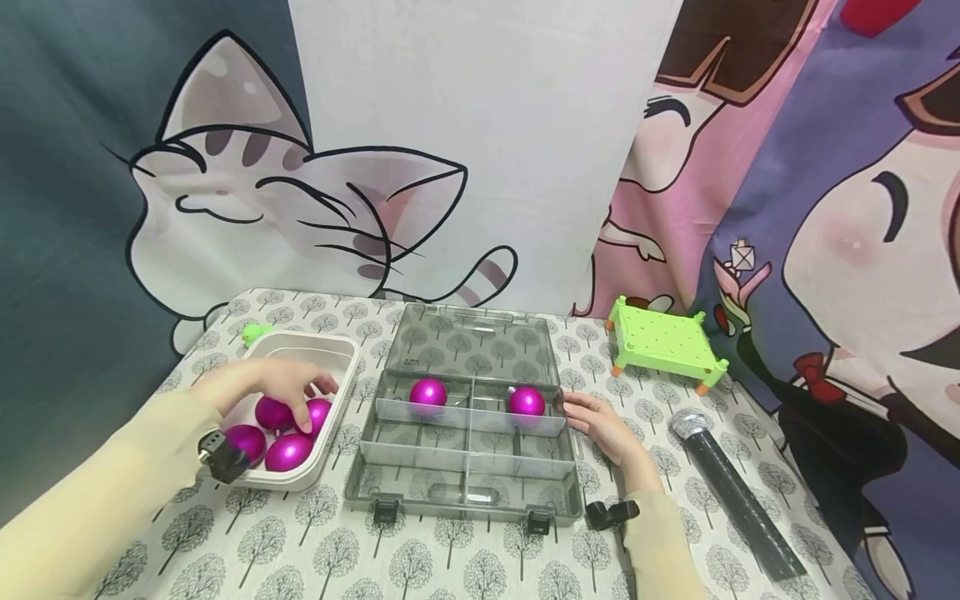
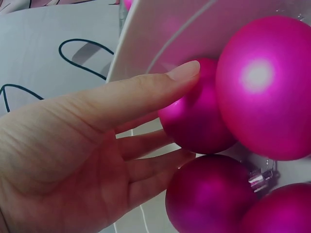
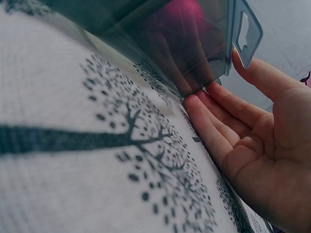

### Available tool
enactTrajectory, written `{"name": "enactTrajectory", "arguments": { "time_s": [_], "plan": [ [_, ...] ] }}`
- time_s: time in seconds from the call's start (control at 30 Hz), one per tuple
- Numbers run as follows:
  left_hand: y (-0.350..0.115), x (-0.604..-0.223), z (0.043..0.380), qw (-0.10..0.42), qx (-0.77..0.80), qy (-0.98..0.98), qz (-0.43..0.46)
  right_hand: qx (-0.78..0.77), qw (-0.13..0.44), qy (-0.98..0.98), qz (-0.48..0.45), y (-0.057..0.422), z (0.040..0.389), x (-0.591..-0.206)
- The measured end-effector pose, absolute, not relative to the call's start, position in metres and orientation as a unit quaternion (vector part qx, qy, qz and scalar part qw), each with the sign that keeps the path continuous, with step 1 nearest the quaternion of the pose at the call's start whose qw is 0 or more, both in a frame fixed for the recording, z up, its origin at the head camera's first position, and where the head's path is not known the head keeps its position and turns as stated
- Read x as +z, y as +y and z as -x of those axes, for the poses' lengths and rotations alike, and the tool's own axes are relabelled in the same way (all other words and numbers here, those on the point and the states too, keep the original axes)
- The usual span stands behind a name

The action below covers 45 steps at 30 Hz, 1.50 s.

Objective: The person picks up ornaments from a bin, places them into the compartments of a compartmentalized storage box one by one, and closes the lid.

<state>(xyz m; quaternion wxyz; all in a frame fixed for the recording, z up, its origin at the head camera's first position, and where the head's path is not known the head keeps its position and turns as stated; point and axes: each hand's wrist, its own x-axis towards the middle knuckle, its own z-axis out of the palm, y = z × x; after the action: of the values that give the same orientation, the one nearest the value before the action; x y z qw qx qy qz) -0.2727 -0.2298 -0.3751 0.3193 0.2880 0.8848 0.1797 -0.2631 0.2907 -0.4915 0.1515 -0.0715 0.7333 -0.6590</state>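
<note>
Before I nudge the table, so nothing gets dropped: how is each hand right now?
Left hand: closed around a pink ball inside the white tub.
Right hand: open, fingertips against the plastic box.

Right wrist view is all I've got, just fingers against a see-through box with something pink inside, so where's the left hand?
Observer: The left hand is down in the white plastic bin, among several magenta baubles.
Operator: I make out one bauble through the side of the gray divided storage box. Any others in there?
Observer: Yes, a second bauble sits in the back left compartment, as the head view shows it.
Operator: And the lid?
Observer: The lid is open, on the far side of the compartments.
</note>
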Motion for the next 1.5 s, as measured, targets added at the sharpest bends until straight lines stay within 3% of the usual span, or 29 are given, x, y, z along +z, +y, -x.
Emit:
{"name": "enactTrajectory", "arguments": {
  "time_s": [0.93,1.5],
  "plan": [
    [-0.228,-0.379,0.266,0.306,0.156,0.896,-0.283,-0.663,0.15,0.73,0.07,0.291,0.265,-0.494],
    [-0.24,-0.353,0.264,0.196,0.207,0.913,-0.291,-0.665,0.146,0.73,0.058,0.291,0.267,-0.497]
  ]
}}
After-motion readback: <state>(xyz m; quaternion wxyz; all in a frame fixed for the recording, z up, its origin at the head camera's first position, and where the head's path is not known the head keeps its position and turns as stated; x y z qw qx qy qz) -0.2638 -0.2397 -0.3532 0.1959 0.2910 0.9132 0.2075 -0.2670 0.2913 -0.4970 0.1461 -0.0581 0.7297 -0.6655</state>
